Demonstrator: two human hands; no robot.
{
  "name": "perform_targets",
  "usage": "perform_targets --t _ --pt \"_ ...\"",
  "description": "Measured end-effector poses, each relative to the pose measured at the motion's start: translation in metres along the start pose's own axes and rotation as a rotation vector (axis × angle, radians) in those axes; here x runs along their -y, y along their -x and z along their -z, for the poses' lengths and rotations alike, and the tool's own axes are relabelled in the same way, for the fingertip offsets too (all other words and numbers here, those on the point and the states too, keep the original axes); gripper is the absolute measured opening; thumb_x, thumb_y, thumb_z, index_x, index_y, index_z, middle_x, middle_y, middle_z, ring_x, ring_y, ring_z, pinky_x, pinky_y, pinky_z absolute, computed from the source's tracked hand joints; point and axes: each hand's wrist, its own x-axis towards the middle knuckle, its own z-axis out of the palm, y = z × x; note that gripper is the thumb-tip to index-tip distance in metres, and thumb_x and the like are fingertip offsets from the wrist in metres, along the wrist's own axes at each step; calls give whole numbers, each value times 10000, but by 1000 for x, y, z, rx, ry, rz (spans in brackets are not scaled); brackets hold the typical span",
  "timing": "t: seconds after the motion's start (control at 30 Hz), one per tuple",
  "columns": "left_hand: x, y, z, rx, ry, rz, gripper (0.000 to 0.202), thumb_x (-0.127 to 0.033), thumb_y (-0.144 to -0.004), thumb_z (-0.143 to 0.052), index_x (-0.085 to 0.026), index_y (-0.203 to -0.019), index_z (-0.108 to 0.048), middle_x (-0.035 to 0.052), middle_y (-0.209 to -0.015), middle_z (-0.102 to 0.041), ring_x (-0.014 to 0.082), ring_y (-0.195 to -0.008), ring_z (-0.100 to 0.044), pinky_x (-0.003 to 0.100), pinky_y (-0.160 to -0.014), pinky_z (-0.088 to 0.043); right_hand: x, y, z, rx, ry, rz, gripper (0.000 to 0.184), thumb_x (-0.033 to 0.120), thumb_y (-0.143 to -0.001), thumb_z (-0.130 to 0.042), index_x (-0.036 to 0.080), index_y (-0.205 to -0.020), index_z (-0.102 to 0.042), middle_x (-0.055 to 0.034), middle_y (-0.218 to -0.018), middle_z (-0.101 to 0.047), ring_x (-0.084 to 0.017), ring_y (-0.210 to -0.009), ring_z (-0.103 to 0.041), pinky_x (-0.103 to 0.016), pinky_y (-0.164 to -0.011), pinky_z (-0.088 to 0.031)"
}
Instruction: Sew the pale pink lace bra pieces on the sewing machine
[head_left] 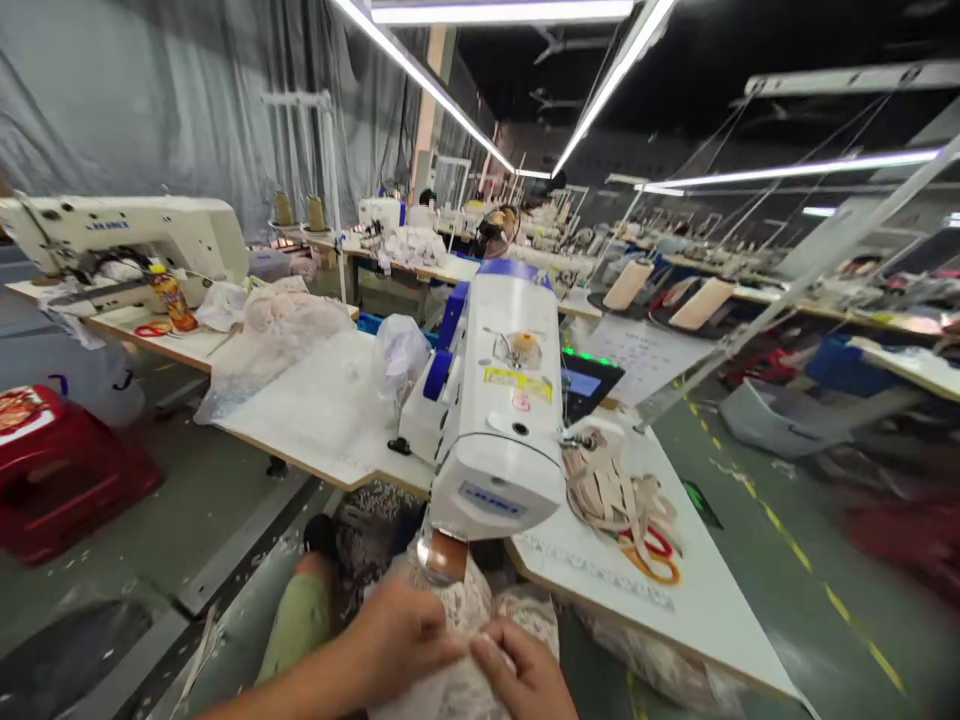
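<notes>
Pale lace fabric hangs below the front end of a white sewing machine, with some of it in my lap. My left hand is closed on the lace from the left, its fingers slightly blurred. Close beside it, my right hand pinches the lace between thumb and fingers. The two hands' fingertips nearly meet in front of the machine head. A brown, shiny part shows just under the head, above the fabric. The exact edge between my fingers is hidden.
On the right of the tabletop lie a bundle of beige straps and orange-red scissors. Sheer white fabric is heaped on the left. A control screen stands behind the machine. A red stool is at far left.
</notes>
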Motion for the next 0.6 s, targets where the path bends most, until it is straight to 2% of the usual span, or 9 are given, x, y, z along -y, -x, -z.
perform_targets --t 0.03,0.1,0.23,0.37,0.47,0.6 --pt "2 -5 5 -17 -12 48 321 -328 -855 -665 -166 -612 -532 -25 -595 -510 120 -599 -467 266 -584 -374 -2 0 -3 -26 -48 -47 459 550 -984 -442 196 -751 -617 -10 -706 -615 -188 -713 -607 -295 -656 -498" --pt "1 -15 16 -67 16 67 247 -318 -828 -654 -169 -660 -551 -46 -591 -490 112 -595 -434 255 -558 -292 -2 -9 -3 -86 -176 -95 453 566 -931 -500 181 -716 -601 0 -642 -579 -176 -651 -561 -280 -622 -441" --pt "-9 -31 36 -169 34 115 193 -344 -844 -591 -177 -747 -589 -39 -650 -567 117 -602 -476 241 -558 -306 5 -40 10 -117 -261 -107 405 522 -881 -568 178 -671 -596 9 -620 -576 -150 -615 -521 -250 -587 -379" --pt "-7 -39 41 -269 -104 88 261 -387 -872 -541 -183 -709 -553 -37 -573 -506 123 -553 -440 245 -538 -292 7 -57 19 -89 -309 -100 386 515 -887 -576 193 -681 -627 -9 -642 -601 -174 -641 -549 -258 -602 -424" --pt "1 -44 42 -289 -168 50 243 -353 -875 -512 -192 -703 -571 -37 -521 -470 138 -549 -439 249 -558 -328 6 -62 22 -73 -317 -81 343 491 -886 -598 206 -709 -666 -23 -661 -631 -203 -685 -586 -282 -654 -485" --pt "4 -50 45 -302 -208 40 202 -297 -849 -517 -218 -677 -585 -25 -509 -477 170 -575 -496 270 -602 -395 4 -68 24 -79 -302 -61 294 462 -880 -607 215 -748 -696 -19 -696 -670 -214 -698 -604 -296 -672 -510"
